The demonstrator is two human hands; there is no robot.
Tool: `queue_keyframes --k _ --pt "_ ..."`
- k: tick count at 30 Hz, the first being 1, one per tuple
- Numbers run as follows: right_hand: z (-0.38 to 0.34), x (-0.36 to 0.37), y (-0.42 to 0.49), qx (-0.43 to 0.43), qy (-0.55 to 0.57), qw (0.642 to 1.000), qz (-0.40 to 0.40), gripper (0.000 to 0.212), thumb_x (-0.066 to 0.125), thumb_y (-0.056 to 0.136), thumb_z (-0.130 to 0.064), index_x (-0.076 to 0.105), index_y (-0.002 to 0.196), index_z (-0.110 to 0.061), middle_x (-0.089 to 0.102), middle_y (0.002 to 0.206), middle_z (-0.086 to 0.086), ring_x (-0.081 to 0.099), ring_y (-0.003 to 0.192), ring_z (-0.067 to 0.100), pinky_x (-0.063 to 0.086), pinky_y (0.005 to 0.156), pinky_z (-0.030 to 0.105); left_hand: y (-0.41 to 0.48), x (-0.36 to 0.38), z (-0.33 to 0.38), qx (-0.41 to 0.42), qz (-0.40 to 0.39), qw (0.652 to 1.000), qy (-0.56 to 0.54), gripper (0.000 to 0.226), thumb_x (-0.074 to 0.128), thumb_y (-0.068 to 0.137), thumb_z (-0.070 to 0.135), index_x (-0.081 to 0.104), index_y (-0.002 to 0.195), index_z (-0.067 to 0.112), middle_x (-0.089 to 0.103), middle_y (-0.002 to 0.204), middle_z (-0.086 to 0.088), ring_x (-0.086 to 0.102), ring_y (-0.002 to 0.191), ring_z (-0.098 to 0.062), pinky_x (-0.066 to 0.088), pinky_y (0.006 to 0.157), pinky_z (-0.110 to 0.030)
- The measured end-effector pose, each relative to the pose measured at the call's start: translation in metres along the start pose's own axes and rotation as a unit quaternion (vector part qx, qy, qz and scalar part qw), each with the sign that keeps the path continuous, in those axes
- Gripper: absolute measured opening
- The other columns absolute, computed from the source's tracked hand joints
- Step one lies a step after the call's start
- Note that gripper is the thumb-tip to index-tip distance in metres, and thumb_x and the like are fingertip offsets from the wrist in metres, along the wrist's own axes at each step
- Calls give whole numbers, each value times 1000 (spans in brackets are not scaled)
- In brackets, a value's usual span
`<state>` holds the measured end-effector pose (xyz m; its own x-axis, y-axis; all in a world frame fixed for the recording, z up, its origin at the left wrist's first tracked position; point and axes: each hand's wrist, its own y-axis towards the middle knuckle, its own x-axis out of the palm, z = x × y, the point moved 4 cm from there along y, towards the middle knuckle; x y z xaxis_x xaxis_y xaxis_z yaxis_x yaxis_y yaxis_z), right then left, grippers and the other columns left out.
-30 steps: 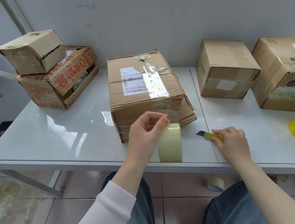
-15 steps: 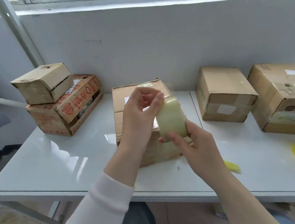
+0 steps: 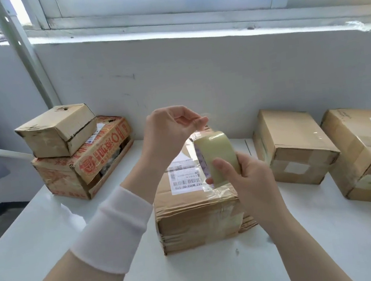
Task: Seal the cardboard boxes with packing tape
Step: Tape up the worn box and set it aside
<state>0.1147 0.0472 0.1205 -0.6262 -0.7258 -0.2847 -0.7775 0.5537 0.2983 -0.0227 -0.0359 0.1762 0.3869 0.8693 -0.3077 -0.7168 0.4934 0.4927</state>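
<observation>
Right grip (image 3: pixel 244 175): closed around tape roll (image 3: pixel 216 157), above labelled box (image 3: pixel 194 208).
Left grip (image 3: pixel 174 127): fingertips pinching tape end, at roll's 11 o'clock.

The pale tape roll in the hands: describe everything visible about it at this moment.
The tape roll is a wide, pale yellowish, translucent roll of packing tape with a printed inner core showing on its left face. The right hand grips it from below, thumb across the outer surface, holding it tilted in the air above the labelled cardboard box. The left hand pinches above the roll's top edge, apparently pulling the free end, which is too clear to make out.
</observation>
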Motion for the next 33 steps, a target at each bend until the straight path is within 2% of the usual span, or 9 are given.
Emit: queue_keyframes --k 5,7,9,12,17,21,25,28,33 --pt "-2 4 13 16 45 998 30 31 57 77 -48 67 77 -19 70 60 -5 62 48 -2 41 45 7 24 -7 -3 -4 -8 1000 9 16 79 72 30 69 61 28 71 64 11 68 68 -6 54 82 -24" --pt "4 7 15 38 37 998 27 43 53 77 -52 65 73 -10 67 56 1 59 42 0 40 41 9 31 -11 -5 4 -13 1000 -15 16 79 72 30 69 60 29 72 65 7 68 70 -7 53 87 -32" --pt "12 6 15 64 37 997 27 52 50 76 -55 60 68 -4 64 52 0 57 39 2 39 39 11 38 -10 -3 23 -30 999 -19 16 79 71 32 69 59 31 72 67 8 69 70 -7 53 85 -28" --pt "22 7 12 61 44 997 -31 42 54 69 -56 63 79 -16 70 62 -8 65 56 3 44 51 10 50 -10 -9 10 -34 998 -51 16 78 74 26 68 62 27 71 63 10 68 64 -3 53 78 -19" --pt "31 9 5 49 29 994 -92 41 60 70 -49 66 97 -19 73 85 0 69 80 9 52 71 19 70 -16 -28 -14 -39 999 4 15 78 74 28 68 64 23 70 63 11 67 66 -2 53 82 -23" --pt "28 5 8 74 47 996 -7 48 56 64 -58 66 82 -15 71 70 -6 66 61 5 47 54 14 85 -15 -26 11 -54 998 40 15 79 73 33 70 63 27 68 61 19 64 69 9 48 72 -9" --pt "21 7 16 125 47 991 14 54 54 63 -62 67 77 -11 70 60 -4 63 50 3 42 43 11 97 -7 -27 -7 -89 995 54 14 78 75 31 71 66 23 70 67 15 64 73 7 50 74 -13" --pt "20 4 24 162 26 986 11 54 53 67 -62 65 70 -10 66 49 -3 57 37 2 37 36 9 111 -7 -35 -38 -57 998 -14 15 76 77 31 71 69 19 69 62 12 63 70 4 45 63 -10" --pt "20 -2 41 195 5 980 -45 68 46 56 -71 65 74 -9 72 66 4 63 53 9 51 54 19 130 12 -67 -109 -92 989 -27 16 73 81 27 70 77 11 66 54 15 62 56 9 39 50 -2"
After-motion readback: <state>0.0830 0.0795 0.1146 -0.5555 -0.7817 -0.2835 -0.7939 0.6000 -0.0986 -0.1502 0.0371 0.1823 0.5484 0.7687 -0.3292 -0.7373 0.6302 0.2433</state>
